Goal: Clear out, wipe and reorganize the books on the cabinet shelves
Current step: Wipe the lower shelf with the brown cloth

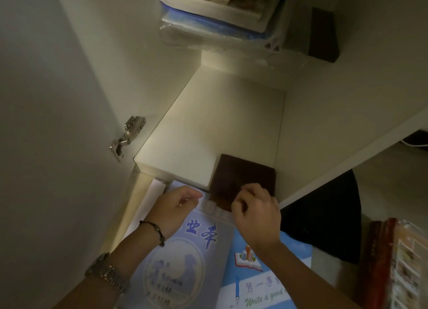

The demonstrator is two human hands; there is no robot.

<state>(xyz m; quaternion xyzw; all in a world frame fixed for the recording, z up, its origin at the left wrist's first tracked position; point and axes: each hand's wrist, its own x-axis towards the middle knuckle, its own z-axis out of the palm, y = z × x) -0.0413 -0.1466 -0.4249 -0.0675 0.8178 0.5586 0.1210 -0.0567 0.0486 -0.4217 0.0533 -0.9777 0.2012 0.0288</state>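
A dark brown book (pixel 243 174) lies flat at the front right corner of a bare white cabinet shelf (pixel 208 128), overhanging its edge. My right hand (pixel 257 213) pinches its near edge with curled fingers. My left hand (pixel 176 206), wearing a cord bracelet and a metal watch, hovers just left of it with fingers loosely curled, holding nothing. Below my hands lie a pale blue booklet (pixel 185 257) with blue characters and a blue-and-white workbook (pixel 259 274).
The shelf above holds a stack of books and a plastic-wrapped blue folder (pixel 208 19), plus a dark brown block (pixel 323 35). A metal hinge (pixel 127 135) sits on the left panel. At lower right are a black object (pixel 324 218) and red-spined books (pixel 379 262).
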